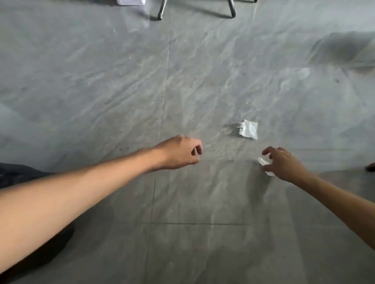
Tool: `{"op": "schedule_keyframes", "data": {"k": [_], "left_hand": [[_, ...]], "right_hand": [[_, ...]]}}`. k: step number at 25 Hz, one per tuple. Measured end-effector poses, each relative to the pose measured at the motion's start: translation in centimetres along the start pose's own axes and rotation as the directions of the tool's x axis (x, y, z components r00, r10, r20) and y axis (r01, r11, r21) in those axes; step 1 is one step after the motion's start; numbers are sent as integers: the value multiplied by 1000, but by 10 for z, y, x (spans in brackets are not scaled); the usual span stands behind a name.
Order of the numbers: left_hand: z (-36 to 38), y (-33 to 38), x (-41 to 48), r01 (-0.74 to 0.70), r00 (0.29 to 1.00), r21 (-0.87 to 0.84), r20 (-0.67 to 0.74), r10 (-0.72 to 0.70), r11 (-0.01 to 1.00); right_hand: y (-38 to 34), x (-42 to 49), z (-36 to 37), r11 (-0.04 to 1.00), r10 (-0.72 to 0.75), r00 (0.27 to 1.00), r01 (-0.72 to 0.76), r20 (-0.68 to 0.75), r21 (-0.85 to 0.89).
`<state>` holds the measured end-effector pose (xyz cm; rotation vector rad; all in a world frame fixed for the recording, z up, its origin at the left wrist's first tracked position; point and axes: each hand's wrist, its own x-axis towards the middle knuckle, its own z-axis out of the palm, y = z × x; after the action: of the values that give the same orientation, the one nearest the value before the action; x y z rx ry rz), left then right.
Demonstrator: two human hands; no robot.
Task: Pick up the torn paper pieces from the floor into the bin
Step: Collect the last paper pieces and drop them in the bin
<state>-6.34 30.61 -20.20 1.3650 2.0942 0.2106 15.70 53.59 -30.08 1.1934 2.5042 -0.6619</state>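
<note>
Midway through, at a guess. One torn paper piece [248, 129] lying flat on the grey floor [101, 91], just ahead of both hands and touched by neither. Right hand [284, 164] low over the floor, fingers [268, 151] curled loosely round a small white scrap [263, 162]; blurred there, so perhaps pinched, perhaps only being reached for. Left hand [180, 153] hovering near the tile seam, fingers half-closed on nothing visible. More white paper [130, 2] at the top edge beside the metal chair legs [162, 10], cut off by the frame; hard to tell whether torn scrap or whole sheet. No bin in view, so no telling how many pieces already inside. Left to do: secure the scrap at the right hand, lift the piece ahead, check the far paper, carry all to the bin.
</note>
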Motion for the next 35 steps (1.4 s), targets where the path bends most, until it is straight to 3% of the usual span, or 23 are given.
{"op": "schedule_keyframes", "data": {"k": [3, 6, 8, 10, 13, 15, 20, 23, 27, 31, 35], "left_hand": [[25, 18, 52, -12, 998, 34, 69, 10, 999], [51, 44, 109, -24, 1000, 36, 4, 23, 999], [69, 66, 151, -65, 995, 91, -68, 72, 994], [82, 82, 188, -86, 984, 177, -138, 111, 980], [93, 90, 227, -27, 988, 290, -140, 70, 957], [99, 90, 238, 16, 985, 278, -168, 32, 960], [94, 81, 217, -51, 986, 52, -157, 59, 997], [70, 73, 183, -73, 985, -118, -165, 52, 990], [19, 55, 109, -114, 974, -209, -217, 68, 971], [-32, 30, 20, -88, 960, -179, -278, 36, 980], [-79, -6, -83, -10, 921, -110, -387, -34, 994]], "right_hand": [[28, 7, 29, 999, -21, 994, 25, -109, 29], [31, 9, 39, 981, -117, 982, 138, -149, 140], [38, 11, 36, 953, -28, 978, 88, -206, 291], [46, 8, 31, 871, 138, 964, -9, -226, 492], [55, 2, 23, 620, 263, 961, -96, -90, 778], [57, -1, 19, 511, 277, 960, -121, -30, 851], [40, 0, 21, 378, 266, 963, -152, 50, 913], [16, 1, 24, 377, 180, 978, -171, 109, 910], [-40, -4, 18, 376, 54, 991, -137, 126, 916], [-114, -24, 5, 448, -136, 984, -38, 111, 893], [-207, -60, -19, 540, -352, 931, 122, 92, 833]]}}
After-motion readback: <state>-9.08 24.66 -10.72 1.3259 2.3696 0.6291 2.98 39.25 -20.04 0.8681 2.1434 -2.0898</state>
